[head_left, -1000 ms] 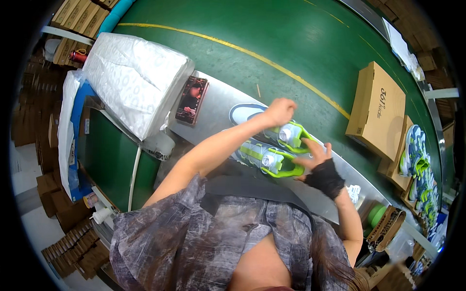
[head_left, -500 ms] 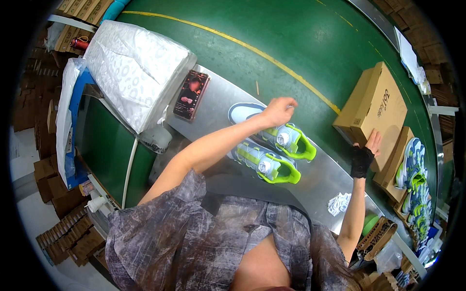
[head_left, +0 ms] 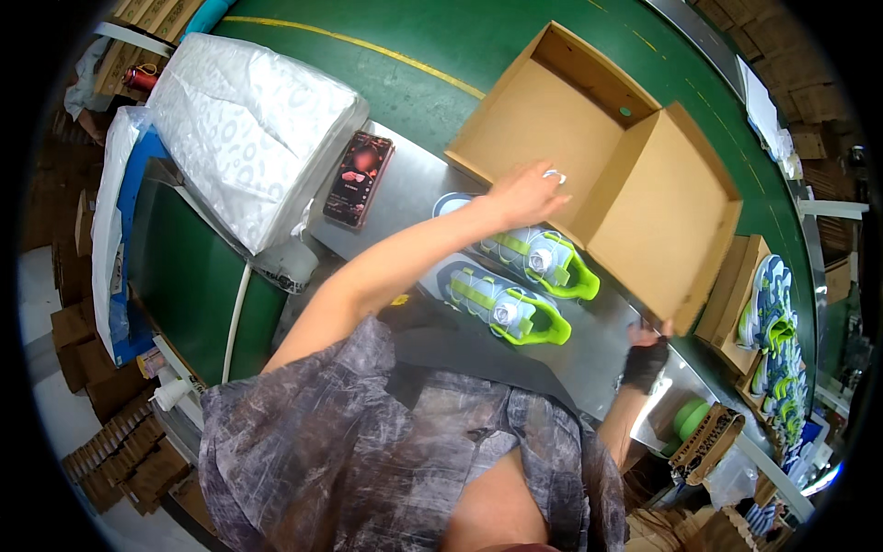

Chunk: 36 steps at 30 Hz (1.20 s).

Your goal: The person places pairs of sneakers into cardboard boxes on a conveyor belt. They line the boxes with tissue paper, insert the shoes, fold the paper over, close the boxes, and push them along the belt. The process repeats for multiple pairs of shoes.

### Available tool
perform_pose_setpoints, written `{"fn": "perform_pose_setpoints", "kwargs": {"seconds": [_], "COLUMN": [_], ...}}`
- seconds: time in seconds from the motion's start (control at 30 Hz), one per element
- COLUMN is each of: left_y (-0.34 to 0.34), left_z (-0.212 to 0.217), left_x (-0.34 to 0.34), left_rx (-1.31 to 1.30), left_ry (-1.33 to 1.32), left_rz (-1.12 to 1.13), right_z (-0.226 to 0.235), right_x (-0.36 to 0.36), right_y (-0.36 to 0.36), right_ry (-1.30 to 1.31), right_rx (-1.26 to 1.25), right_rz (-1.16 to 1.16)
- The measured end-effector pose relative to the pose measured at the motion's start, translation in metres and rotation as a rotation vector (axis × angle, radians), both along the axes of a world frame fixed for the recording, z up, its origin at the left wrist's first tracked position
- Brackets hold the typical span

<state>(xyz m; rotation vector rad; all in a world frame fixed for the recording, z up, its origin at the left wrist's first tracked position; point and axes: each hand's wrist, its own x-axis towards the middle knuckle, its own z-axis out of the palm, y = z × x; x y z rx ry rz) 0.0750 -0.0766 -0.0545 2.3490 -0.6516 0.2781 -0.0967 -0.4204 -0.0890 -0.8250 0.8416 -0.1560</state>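
An open brown cardboard shoe box (head_left: pixel 561 120) stands across the far edge of the metal table, its lid (head_left: pixel 667 225) folded out to the right. My right hand (head_left: pixel 648 350), in a black fingerless glove, grips the lid's near corner; its fingers are partly hidden. My left hand (head_left: pixel 529 195) hovers over the box's near edge with fingers apart and loosely bent. A small white thing, too small to name, shows at one finger. Below it lie two light blue sneakers with lime-green trim, the far one (head_left: pixel 543 258) partly behind my forearm, the near one (head_left: pixel 501 308) closer to me.
A phone (head_left: pixel 359 179) lies left of the sneakers, beside a large white plastic-wrapped bundle (head_left: pixel 253 138). At right, several sneakers (head_left: pixel 773 308) sit by another cardboard box (head_left: pixel 731 304). A green roll (head_left: pixel 692 419) is near my right forearm. Green conveyor belt (head_left: pixel 368 55) runs beyond.
The closed shoe box at right has come left and now stands open toward me. My right hand moved down and left to its lid corner. My left hand's fingers have spread.
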Motion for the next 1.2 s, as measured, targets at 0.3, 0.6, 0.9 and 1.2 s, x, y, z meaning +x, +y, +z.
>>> {"fn": "perform_pose_setpoints", "kwargs": {"seconds": [0.3,0.6,0.9,1.2], "left_y": [0.26,0.403,0.416,0.187], "left_z": [0.017,-0.019,0.151,0.26], "left_x": [-0.027,-0.062,-0.05,0.033], "left_rx": [0.033,0.522,0.256,-0.085], "left_ry": [-0.166,0.128,-0.287,-0.203], "left_rz": [0.519,0.999,1.154,-0.104], "right_z": [-0.067,-0.063,0.081,0.2], "right_x": [-0.053,-0.052,-0.01,0.111], "right_y": [0.11,0.113,0.113,0.281], "right_ry": [0.306,0.308,-0.062,-0.899], "right_rx": [-2.094,-2.162,-1.952,-1.1], "right_rz": [0.713,0.706,0.192,0.824]}}
